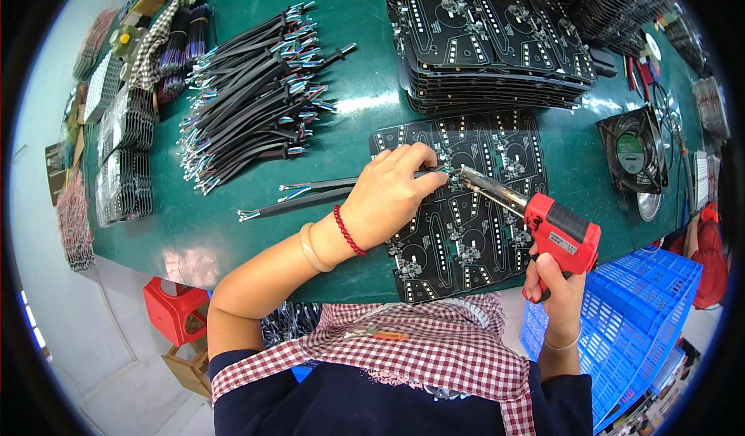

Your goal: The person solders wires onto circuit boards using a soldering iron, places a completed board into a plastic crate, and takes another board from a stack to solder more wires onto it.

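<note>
My left hand (388, 191) is closed in a pinch over a black circuit board panel (423, 238) lying on the green table. Under that hand run black sleeved cables (306, 198), their coloured wire ends sticking out to the left. Coloured wires show at my fingertips, close against the board. My right hand (555, 284) grips the handle of a red and black soldering gun (563, 234). Its metal barrel points left, with the tip at the board beside my left fingers. Whether the tip touches a wire is too small to tell.
A big pile of similar cables (248, 98) lies at the left. Behind the panel rises a tall stack of boards (497, 86). A small black fan (632, 152) stands at the right. Below the table's right edge is a blue crate (621, 304); a red stool (172, 312) is at lower left.
</note>
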### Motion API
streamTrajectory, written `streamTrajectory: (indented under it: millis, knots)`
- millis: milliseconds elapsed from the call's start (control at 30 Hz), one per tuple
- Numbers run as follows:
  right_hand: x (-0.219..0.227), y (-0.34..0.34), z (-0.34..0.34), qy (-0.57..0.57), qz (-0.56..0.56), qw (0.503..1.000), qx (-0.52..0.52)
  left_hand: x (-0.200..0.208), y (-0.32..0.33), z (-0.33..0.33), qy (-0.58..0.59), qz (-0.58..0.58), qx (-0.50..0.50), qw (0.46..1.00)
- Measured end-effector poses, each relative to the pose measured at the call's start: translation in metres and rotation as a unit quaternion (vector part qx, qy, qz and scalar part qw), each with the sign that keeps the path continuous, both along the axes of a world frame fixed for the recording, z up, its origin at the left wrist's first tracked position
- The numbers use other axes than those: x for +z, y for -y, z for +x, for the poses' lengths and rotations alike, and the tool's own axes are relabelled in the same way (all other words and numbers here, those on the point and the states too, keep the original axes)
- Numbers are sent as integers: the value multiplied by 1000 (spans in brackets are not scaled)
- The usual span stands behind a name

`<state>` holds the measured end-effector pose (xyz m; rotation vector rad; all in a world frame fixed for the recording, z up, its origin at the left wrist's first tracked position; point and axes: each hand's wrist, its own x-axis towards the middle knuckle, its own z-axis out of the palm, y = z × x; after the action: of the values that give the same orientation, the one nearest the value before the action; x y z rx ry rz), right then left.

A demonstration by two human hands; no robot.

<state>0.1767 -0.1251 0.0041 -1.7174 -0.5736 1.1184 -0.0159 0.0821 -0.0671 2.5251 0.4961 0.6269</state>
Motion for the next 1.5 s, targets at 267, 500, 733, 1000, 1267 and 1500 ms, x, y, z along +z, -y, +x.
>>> streamTrajectory:
  millis: [267,500,733,1000,1267,1500]
  knots:
    - [7,-11,6,-74,-2,997,-29,-1,1,0,2,7,1,1000]
    - [-3,-12,17,-116,7,993,-37,-1,1,-1,1,12,-1,1000]
    - [5,-8,17,-139,53,987,-57,1,1,-2,-7,11,-1,1000]
    - [-17,0,45,-104,174,978,-55,2,5,-1,-16,24,8,1000]
    - [-43,-20,84,-173,254,951,37,-7,9,0,-5,48,9,999]
    - [-45,-20,73,-225,277,933,36,-6,11,-16,-15,54,4,998]
